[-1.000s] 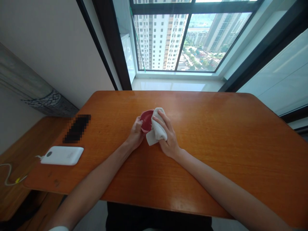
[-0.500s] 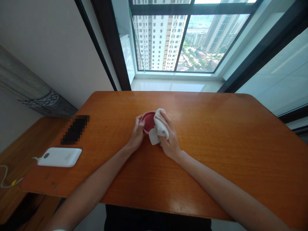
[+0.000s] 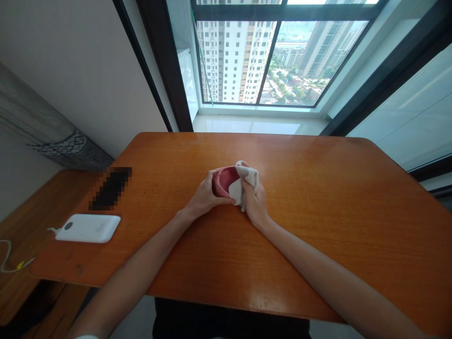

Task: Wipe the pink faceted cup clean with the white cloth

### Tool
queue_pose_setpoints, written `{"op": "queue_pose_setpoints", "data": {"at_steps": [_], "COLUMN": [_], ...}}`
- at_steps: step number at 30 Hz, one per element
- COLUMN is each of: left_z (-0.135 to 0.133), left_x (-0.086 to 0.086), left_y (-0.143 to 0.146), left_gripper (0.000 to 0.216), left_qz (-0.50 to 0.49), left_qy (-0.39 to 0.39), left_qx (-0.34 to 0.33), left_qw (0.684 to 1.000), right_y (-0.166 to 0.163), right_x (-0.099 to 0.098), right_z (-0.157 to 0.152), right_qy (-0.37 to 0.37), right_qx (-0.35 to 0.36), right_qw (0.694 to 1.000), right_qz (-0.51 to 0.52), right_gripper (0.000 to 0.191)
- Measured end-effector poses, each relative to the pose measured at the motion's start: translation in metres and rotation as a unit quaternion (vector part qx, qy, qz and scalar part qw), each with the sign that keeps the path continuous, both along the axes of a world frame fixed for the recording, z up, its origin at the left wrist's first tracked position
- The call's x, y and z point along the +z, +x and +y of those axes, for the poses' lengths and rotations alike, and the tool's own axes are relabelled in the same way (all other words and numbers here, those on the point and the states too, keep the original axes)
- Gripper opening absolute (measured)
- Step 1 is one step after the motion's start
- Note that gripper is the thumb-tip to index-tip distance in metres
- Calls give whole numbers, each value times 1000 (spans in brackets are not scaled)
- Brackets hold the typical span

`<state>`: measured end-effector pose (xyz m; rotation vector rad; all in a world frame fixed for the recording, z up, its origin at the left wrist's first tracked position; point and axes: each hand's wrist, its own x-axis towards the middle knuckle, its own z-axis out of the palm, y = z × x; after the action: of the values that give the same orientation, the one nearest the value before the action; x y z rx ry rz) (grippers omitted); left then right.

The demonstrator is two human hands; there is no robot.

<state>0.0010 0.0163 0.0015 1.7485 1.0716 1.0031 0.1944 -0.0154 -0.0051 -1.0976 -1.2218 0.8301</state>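
Note:
At the middle of the orange wooden table point(image 3: 318, 202), my left hand point(image 3: 205, 197) wraps its fingers round a small red bowl point(image 3: 223, 181) and holds it tilted, its opening facing me. My right hand point(image 3: 254, 202) is closed on a bunched white cloth point(image 3: 243, 181), which it presses against the bowl's right rim and inside. The bowl's far side and underside are hidden by my hands and the cloth.
A white power bank point(image 3: 88, 228) with a cable lies near the table's left edge, and a blurred dark object point(image 3: 110, 188) lies beyond it. A lower wooden surface point(image 3: 21, 263) adjoins on the left. A large window point(image 3: 275, 52) stands behind the table.
The bowl has turned so its inside faces me more. My right hand has dropped lower and bunched the cloth tighter against the bowl's right side. My left hand has shifted under the bowl.

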Motion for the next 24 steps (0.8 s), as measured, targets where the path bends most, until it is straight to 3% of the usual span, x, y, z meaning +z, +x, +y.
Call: {"op": "queue_pose_setpoints", "data": {"at_steps": [4,8,14,20,24], "left_z": [1,5,7,3,3], "left_x": [3,-6,-20,-20,-18], "left_y": [-2,-2,-1,1,1], "left_gripper": [99,94,101,98,95], "left_qz": [63,111,148,127,108], "left_qy": [24,51,54,55,58], "left_qx": [40,52,69,67,66], "left_qw": [997,991,985,988,990], "right_y": [-4,-3,18,35,53], "right_x": [3,11,30,39,59], "right_z": [1,2,5,11,-2], "right_qy": [-27,-68,-60,-13,74], "right_qx": [-12,-105,-220,-237,-285], "right_qw": [998,984,960,960,954], "right_qz": [56,126,161,151,63], "right_gripper": [56,52,39,39,51]}}
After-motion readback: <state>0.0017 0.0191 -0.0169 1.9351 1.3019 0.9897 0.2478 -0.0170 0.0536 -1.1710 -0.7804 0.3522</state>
